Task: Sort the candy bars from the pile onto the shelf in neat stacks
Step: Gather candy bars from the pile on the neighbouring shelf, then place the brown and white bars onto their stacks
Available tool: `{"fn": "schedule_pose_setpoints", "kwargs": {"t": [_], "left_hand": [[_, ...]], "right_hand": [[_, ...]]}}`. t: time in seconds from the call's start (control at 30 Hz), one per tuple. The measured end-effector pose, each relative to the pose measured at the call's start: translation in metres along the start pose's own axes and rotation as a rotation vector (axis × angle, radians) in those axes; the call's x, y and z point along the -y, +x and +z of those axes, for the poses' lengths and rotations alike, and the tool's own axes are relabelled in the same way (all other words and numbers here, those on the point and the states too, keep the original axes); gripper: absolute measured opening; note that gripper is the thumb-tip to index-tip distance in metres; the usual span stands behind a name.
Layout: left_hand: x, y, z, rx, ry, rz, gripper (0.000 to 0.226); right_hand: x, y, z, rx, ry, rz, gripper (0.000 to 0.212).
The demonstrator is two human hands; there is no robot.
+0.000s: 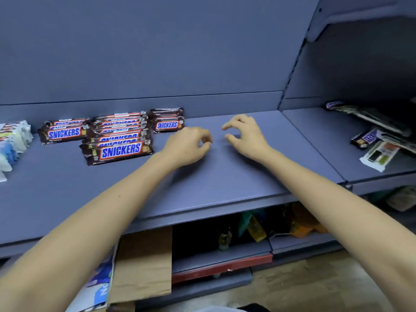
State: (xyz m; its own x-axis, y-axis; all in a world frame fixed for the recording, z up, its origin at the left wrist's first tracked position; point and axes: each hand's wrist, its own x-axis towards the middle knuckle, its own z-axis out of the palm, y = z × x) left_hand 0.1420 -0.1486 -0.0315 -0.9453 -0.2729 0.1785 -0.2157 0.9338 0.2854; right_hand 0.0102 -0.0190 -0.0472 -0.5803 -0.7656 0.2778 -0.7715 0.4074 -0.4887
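Both grips were released and empty. The left grip (189, 146) and the right grip (244, 137) hovered with loosely curled fingers over bare shelf (225, 176), just right of the tall stack (119, 138) of chocolate bars. A lower stack (63, 132) lay left of the tall stack, and a short stack (167, 121) stood behind it to the right. The unsorted pile (371, 131) lay well to the right of the tall stack, on the neighbouring shelf section.

The tall stack looked like the weak point. Its bars were fanned forward rather than squared, and the wrappers were probably slick. One more bar set carelessly on top, or a brush from the left forearm passing close by, could have slid it apart. Reaching into the jumbled pile might also have dragged other packets along with the bar wanted.
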Motion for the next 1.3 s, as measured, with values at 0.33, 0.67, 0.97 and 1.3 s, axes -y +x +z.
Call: {"fn": "schedule_pose_setpoints", "kwargs": {"t": [0.33, 0.67, 0.97, 1.3], "left_hand": [[-0.180, 0.114, 0.068, 0.074, -0.177, 0.264, 0.024], [-0.308, 0.154, 0.126, 0.210, -0.152, 0.322, 0.054], [-0.344, 0.160, 0.143, 0.241, -0.001, 0.310, 0.060], [-0.299, 0.169, 0.109, 0.312, -0.235, 0.209, 0.055]], "right_hand": [[-0.156, -0.067, -0.131, -0.140, -0.184, 0.282, 0.024], [-0.265, -0.124, -0.197, -0.198, -0.287, 0.593, 0.044], [-0.291, -0.135, -0.216, -0.011, -0.306, 0.785, 0.063], [-0.270, -0.119, -0.216, -0.060, -0.194, 0.562, 0.059]]}}
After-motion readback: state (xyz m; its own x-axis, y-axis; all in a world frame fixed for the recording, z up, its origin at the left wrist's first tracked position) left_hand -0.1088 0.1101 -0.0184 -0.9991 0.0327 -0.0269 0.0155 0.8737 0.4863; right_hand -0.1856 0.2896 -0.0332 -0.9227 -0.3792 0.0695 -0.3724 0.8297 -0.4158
